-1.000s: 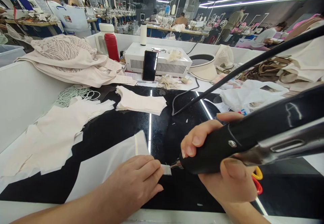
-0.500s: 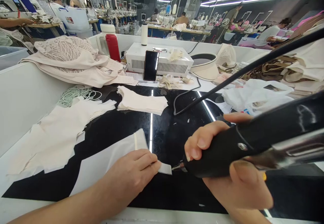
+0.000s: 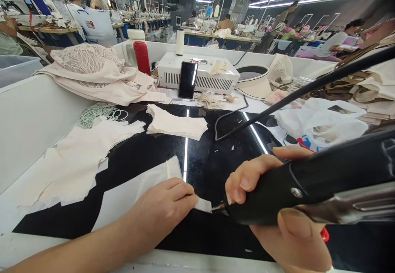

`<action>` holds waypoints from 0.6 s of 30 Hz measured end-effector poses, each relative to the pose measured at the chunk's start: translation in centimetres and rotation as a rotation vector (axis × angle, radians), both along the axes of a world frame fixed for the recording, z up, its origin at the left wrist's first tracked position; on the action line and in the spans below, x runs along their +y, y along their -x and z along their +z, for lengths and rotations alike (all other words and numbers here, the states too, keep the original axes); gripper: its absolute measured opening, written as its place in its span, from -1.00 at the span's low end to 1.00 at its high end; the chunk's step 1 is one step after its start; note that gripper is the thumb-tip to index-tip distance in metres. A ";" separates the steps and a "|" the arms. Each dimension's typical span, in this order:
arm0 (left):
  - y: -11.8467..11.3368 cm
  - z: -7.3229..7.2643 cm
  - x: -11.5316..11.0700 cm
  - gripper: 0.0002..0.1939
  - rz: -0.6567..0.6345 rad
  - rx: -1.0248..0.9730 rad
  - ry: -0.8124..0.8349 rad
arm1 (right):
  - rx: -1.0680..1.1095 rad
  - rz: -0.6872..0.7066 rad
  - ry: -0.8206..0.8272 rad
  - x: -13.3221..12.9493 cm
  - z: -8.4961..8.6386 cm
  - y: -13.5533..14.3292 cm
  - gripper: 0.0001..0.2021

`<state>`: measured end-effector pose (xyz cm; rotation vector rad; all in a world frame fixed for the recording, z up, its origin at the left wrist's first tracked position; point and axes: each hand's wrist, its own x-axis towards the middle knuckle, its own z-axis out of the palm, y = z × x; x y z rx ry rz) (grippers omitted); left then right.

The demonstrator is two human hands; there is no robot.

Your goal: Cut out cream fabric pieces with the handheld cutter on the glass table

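Observation:
Over the black work surface [image 3: 138, 149], my left hand [image 3: 168, 209] is closed on a pale, thin fabric piece [image 3: 123, 199] near its right end. A narrow strip of that fabric sticks out to the right, past my fingertips. My right hand [image 3: 256, 174] grips a black corded handheld tool [image 3: 339, 174] with a metal lever along its side. Its slim metal tip [image 3: 218, 208] meets or nearly meets the strip's end. Farther back lies a stack of cut cream fabric pieces [image 3: 175, 123]. Larger cream pieces [image 3: 70, 158] are layered to the left.
The tool's black cable [image 3: 286, 102] crosses diagonally at right. A white vented box [image 3: 173, 75] stands at the back, with a phone [image 3: 187, 79] against it. A red bottle [image 3: 142, 57], lace garments [image 3: 92, 73], green cords [image 3: 98, 114] and plastic bags [image 3: 317, 121] lie around.
The whole view has shifted slightly right. My right hand and the tool have come a little closer to the strip's end. Both hands keep their holds.

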<state>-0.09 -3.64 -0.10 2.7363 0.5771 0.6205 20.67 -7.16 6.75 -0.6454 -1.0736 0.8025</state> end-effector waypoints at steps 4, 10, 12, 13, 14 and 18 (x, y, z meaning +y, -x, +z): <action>0.2 0.0 0.2 -0.81 0.015 -0.017 0.001 | 0.014 -0.020 0.012 -0.2 0.0 -0.1 -0.61; 0.5 0.6 0.5 -0.76 0.015 0.006 -0.038 | -0.001 -0.029 0.038 -0.4 0.1 -0.3 -0.58; 0.6 0.8 0.5 -0.73 0.014 0.025 -0.056 | 0.005 -0.048 0.051 -0.5 0.1 -0.3 -0.57; 0.6 0.8 0.6 -0.73 0.013 0.028 -0.066 | 0.009 -0.060 0.052 -0.5 0.1 -0.4 -0.57; 0.5 0.8 0.6 -0.73 0.013 0.022 -0.078 | 0.010 -0.074 0.050 -0.5 0.1 -0.5 -0.57; 0.3 0.6 0.6 -0.76 0.012 -0.004 -0.129 | -0.089 -0.027 0.079 -0.6 0.1 -1.8 -0.61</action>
